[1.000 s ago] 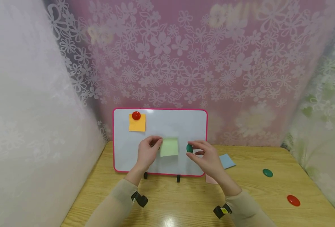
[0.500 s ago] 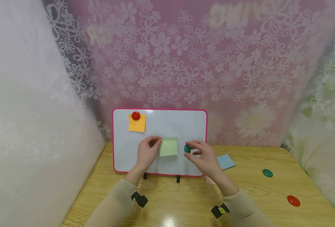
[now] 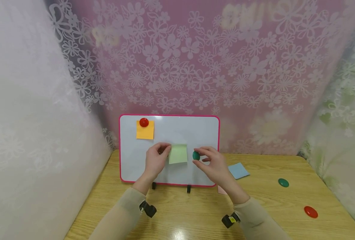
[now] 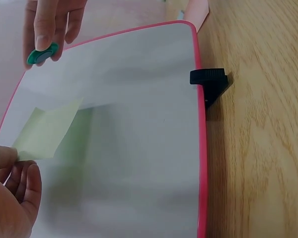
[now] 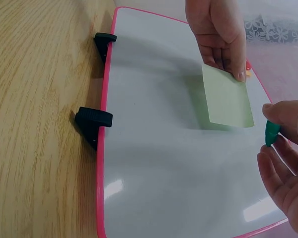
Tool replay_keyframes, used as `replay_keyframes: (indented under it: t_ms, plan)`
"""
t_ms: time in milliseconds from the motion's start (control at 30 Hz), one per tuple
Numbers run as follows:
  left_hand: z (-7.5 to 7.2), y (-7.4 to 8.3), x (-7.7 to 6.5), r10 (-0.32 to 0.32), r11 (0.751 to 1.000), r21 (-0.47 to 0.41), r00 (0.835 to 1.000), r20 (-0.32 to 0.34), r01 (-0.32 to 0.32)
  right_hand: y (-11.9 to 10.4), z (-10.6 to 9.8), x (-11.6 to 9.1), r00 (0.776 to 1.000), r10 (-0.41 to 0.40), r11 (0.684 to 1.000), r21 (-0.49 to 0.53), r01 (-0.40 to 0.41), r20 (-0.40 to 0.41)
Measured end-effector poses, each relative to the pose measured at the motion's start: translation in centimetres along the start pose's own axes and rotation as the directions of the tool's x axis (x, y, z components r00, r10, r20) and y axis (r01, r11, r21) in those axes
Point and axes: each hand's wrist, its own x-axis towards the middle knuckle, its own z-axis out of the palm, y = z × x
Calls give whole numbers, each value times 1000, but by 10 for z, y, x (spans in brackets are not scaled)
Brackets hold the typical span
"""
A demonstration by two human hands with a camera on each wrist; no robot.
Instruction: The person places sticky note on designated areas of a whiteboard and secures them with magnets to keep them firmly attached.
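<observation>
My left hand (image 3: 155, 160) pinches a pale green sticky note (image 3: 178, 154) by its left edge, in front of the whiteboard (image 3: 168, 175). In the left wrist view the note (image 4: 48, 130) stands off the board and casts a shadow on it. To the right of the note, my right hand (image 3: 215, 165) holds a round green magnet (image 3: 196, 155) between thumb and fingers. The right wrist view shows the magnet (image 5: 272, 133) apart from both note and board. At the board's upper left, a red magnet (image 3: 144, 122) sits over the top of an orange sticky note (image 3: 145, 132).
The pink-framed board stands on black feet (image 3: 189, 189) on a wooden table (image 3: 177, 213). Right of it lie a blue note (image 3: 239, 170), a partly hidden pink note (image 3: 222, 190), another green magnet (image 3: 283, 182) and a red magnet (image 3: 311, 212). A flowered curtain (image 3: 195, 66) hangs behind.
My right hand has moved left with the green magnet, closer to the pale green note. The left hand and its note have shifted only slightly, a little up and left.
</observation>
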Motion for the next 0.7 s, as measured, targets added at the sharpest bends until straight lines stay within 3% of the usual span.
replay_keyframes:
  t_ms: [700]
  plan:
    - [-2,5,8,-3,999,41,1000,-18,4,-2,8,17,999,-36,997,-66,35,-4]
